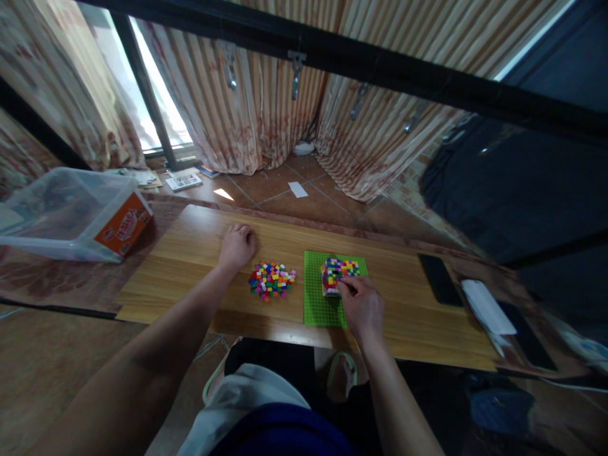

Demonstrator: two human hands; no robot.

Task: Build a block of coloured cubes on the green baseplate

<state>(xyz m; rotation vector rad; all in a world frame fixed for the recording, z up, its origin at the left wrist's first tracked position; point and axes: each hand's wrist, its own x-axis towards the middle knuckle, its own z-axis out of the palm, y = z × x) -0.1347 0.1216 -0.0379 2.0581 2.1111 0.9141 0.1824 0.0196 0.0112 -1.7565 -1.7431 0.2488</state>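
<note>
My right hand (363, 305) is over the right front part of a multicoloured block structure (335, 271), thumb and fingers pinched together at its edge. Whatever is between those fingertips is too small and hidden to make out. Beneath the structure lies a green studded baseplate (314, 304), partly covered by the hand. My left hand (239, 246) rests on the wooden board, fingers curled into a loose fist with a dark hollow and nothing visible inside. Just right of it is a loose pile of small coloured bricks (272, 280), apart from the baseplate.
A clear plastic bin (61, 215) with an orange label stands at the far left. On the right lie a black phone (440, 279), a white object (487, 306) and another dark flat device (528, 335). A dark metal bar (332, 58) crosses above the wooden board (180, 272).
</note>
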